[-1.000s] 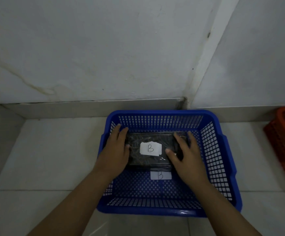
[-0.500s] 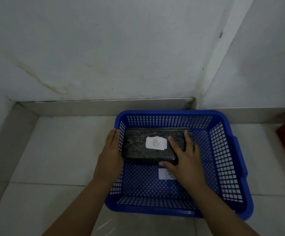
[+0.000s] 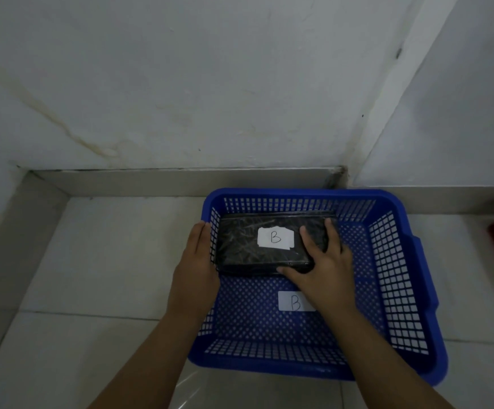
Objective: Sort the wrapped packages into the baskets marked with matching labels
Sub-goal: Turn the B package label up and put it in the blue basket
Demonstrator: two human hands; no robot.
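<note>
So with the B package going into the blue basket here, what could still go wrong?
1. The black plastic-wrapped package sits tight against the blue plastic basket's far-left corner; it may catch on the mesh wall and end up tilted.
2. The left hand is outside the wall, so pushing with the right hand could slide the basket.
3. The white B label on the basket floor is partly covered by the right hand.

Dim, bluish, even indoor light, no hard shadows, faint glare on the floor tiles at bottom centre, wide-angle bending of wall lines near edges, slight overall softness
</note>
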